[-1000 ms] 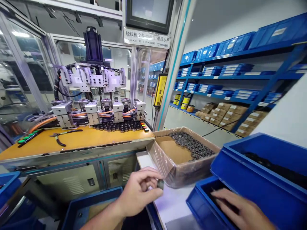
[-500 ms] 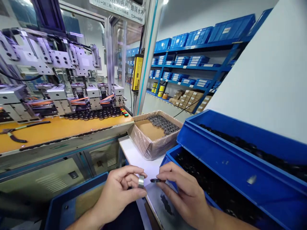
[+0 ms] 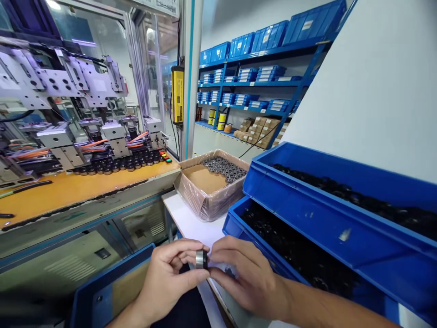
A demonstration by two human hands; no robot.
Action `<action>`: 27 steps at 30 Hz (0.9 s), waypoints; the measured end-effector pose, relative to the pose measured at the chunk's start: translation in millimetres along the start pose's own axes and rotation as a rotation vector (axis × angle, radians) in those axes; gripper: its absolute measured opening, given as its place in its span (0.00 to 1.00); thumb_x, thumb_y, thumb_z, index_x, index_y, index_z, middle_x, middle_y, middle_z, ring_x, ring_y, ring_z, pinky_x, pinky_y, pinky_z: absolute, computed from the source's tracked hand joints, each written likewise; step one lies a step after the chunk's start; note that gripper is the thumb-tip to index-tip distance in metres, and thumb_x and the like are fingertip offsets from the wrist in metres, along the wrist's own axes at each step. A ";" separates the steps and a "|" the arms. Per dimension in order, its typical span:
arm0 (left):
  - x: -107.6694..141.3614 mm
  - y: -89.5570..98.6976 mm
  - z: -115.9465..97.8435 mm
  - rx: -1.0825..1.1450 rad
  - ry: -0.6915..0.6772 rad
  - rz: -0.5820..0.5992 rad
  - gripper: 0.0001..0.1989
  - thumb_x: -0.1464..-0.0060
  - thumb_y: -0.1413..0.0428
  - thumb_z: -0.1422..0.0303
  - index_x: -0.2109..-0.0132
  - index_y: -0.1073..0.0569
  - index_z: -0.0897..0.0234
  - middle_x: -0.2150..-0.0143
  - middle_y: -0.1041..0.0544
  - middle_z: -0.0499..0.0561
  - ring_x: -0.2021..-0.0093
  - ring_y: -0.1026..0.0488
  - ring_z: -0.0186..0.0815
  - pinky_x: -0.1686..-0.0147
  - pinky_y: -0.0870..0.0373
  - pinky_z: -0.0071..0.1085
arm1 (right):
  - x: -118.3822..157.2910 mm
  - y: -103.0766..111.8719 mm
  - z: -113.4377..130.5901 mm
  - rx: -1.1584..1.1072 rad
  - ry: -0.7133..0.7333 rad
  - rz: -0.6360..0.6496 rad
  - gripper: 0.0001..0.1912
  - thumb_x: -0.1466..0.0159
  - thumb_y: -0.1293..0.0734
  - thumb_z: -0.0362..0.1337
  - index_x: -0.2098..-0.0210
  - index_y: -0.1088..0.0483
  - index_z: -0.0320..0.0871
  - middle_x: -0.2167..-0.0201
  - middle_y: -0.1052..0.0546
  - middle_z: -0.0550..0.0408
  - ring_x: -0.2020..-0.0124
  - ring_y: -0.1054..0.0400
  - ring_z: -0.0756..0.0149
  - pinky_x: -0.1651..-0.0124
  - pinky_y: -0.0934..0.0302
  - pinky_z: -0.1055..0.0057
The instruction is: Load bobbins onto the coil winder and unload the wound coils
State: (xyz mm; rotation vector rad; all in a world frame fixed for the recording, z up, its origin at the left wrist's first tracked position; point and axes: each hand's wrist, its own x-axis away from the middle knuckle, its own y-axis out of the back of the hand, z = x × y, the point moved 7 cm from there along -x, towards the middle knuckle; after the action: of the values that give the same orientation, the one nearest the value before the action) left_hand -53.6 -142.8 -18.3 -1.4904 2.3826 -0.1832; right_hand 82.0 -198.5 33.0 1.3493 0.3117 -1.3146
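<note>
My left hand [image 3: 170, 278] pinches a silver metal ring [image 3: 200, 259] between thumb and fingers, low in the middle of the view. A black part [image 3: 205, 259] sits against the ring's right side. The fingertips of my right hand [image 3: 244, 273] are closed at this black part and partly hide it. Both hands are above the edge of a white table [image 3: 177, 212]. Dark pieces [image 3: 228, 270] lie on the table behind my right hand's fingers.
A plastic-lined box [image 3: 218, 200] of metal rings stands ahead. Two stacked blue bins [image 3: 307, 209] with black parts fill the right. At left is a machine with an orange worktop [image 3: 102, 186] and a row of black parts. A blue tray [image 3: 82, 291] sits low left.
My right hand has moved left, bringing the black part from a gap away up against the silver ring. The view has shifted slightly to the right.
</note>
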 end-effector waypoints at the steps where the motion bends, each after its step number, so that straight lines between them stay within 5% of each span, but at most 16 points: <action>1: 0.5 1.2 -0.6 0.000 -0.004 -0.007 0.19 0.61 0.31 0.82 0.59 0.17 0.59 0.62 0.15 0.51 0.66 0.19 0.32 0.62 0.22 0.20 | -1.0 0.5 -1.0 0.018 -0.001 -0.001 0.08 0.33 0.34 0.29 0.54 0.31 0.38 0.64 0.24 0.50 0.64 0.27 0.67 0.62 0.30 0.73; 27: 1.9 -3.6 10.1 0.118 0.090 0.037 0.19 0.59 0.31 0.80 0.58 0.17 0.60 0.63 0.15 0.51 0.65 0.18 0.32 0.62 0.23 0.20 | -6.1 1.9 3.4 0.042 0.106 0.020 0.13 0.34 0.35 0.25 0.50 0.32 0.32 0.60 0.25 0.44 0.59 0.29 0.64 0.60 0.28 0.70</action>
State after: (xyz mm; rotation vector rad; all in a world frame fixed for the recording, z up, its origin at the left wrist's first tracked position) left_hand -47.9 -145.5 -27.3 -1.4113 2.4214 -0.3824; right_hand 79.9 -198.8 39.9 1.4575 0.3442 -1.2415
